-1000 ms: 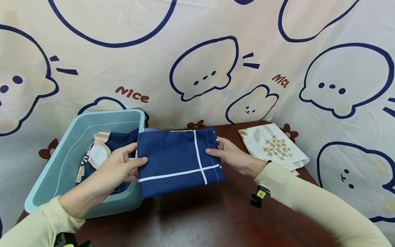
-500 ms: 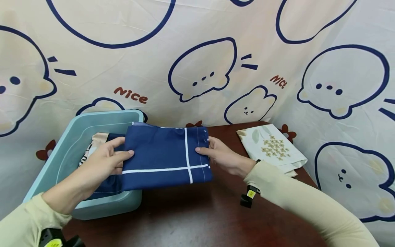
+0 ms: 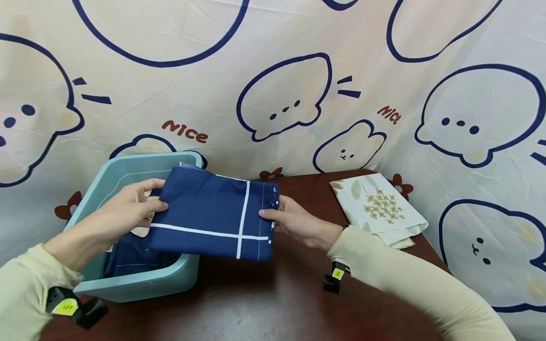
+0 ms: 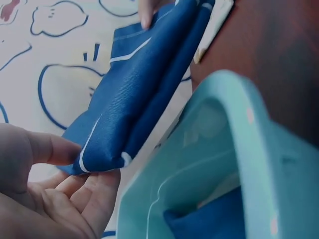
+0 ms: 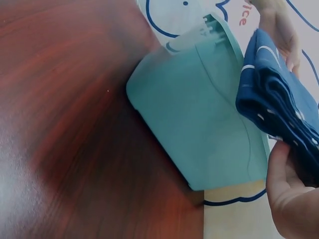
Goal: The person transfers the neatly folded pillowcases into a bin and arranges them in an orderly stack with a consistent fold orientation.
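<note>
Between my two hands hangs a folded navy cloth (image 3: 204,203) with white stripes, its layers visible at the edge in the right wrist view. My left hand (image 3: 123,208) pinches its left edge, thumb on top and fingers beneath, as the left wrist view shows. With thumb over the face, my right hand (image 3: 298,220) grips the right edge. The cloth's left part overlaps the light-blue plastic bin (image 3: 185,277) in the head view, held above its rim. Inside the bin lies a dark blue fabric (image 3: 136,253) with a pale print, partly hidden by my left hand and the cloth.
A folded white cloth with a floral print (image 3: 379,206) lies at the back right of the dark red-brown table (image 3: 264,303). Behind the table and at its right hangs a cartoon-printed curtain (image 3: 281,28).
Both hands have carried the folded navy cloth leftward, so it now covers more of the bin in the head view. The cloth has tilted, its right end lower.
</note>
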A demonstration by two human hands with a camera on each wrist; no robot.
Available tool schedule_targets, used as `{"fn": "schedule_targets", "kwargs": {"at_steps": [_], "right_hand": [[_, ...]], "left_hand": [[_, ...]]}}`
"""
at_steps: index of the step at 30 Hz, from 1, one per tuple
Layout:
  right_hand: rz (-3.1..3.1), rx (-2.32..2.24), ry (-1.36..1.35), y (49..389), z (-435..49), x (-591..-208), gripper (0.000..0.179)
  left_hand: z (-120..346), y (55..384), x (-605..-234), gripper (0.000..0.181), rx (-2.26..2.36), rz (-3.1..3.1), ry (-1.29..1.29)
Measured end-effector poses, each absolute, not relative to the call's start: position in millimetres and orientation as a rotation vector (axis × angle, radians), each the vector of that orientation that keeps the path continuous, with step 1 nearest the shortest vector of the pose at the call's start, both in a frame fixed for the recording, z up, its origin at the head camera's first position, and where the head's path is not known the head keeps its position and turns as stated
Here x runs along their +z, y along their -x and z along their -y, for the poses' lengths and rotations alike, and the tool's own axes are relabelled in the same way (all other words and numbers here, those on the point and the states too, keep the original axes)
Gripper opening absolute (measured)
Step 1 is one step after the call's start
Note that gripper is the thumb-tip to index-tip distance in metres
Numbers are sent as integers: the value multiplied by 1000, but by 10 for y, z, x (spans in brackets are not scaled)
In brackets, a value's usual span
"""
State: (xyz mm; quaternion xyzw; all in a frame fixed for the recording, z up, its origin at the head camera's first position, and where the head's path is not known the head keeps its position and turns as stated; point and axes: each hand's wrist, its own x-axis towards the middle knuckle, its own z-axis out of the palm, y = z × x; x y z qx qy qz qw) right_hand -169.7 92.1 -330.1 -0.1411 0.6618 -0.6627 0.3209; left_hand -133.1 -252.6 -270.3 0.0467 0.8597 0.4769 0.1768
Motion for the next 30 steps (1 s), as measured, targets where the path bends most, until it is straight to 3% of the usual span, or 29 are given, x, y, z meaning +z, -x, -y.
{"fn": "schedule_targets", "kwargs": {"at_steps": [30], "right_hand": [[-1393,-1653,413,1407,-234,-3215,42]], "left_hand": [[3211,1893,-2402,52,1054,-2627,-71]]}}
